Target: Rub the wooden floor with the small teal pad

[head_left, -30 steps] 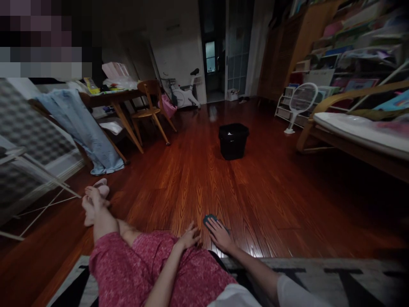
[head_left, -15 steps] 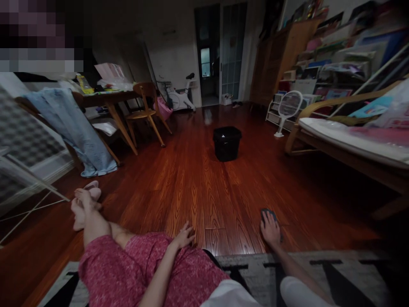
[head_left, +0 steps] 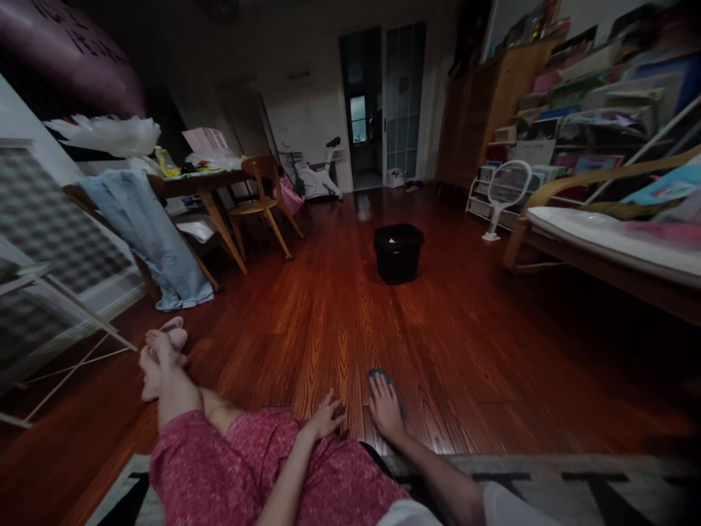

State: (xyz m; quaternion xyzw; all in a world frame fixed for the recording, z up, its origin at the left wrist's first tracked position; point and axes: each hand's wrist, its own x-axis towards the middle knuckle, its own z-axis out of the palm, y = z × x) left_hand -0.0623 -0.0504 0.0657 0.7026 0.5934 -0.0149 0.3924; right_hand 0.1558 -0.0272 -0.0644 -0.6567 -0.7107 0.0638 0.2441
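Observation:
My right hand point(head_left: 385, 407) lies over a dark teal cloth point(head_left: 402, 404), its fingers pressing it to the wooden floor point(head_left: 307, 329). Cloth edges show past the fingertips and along the right side of the hand; most of it is hidden under the palm. My left hand point(head_left: 325, 418) rests at the edge of my red shorts point(head_left: 219, 467), fingers spread and holding nothing. Between the two hands is a short stretch of floor. Farther out stands a black lidded bin point(head_left: 398, 253), out of reach of both hands.
Bare feet point(head_left: 158, 358) and pink slippers point(head_left: 176, 334) are at the left. A chair draped with jeans point(head_left: 145, 234) and a wooden chair point(head_left: 260, 197) stand by the table. To the right are a bench point(head_left: 613, 241) and a white electric racket point(head_left: 507, 190). A patterned rug point(head_left: 526, 467) lies below.
My right hand has slid left across the floor with the cloth, ending up close to my left hand. The view has turned slightly left. My left hand stays on my lap.

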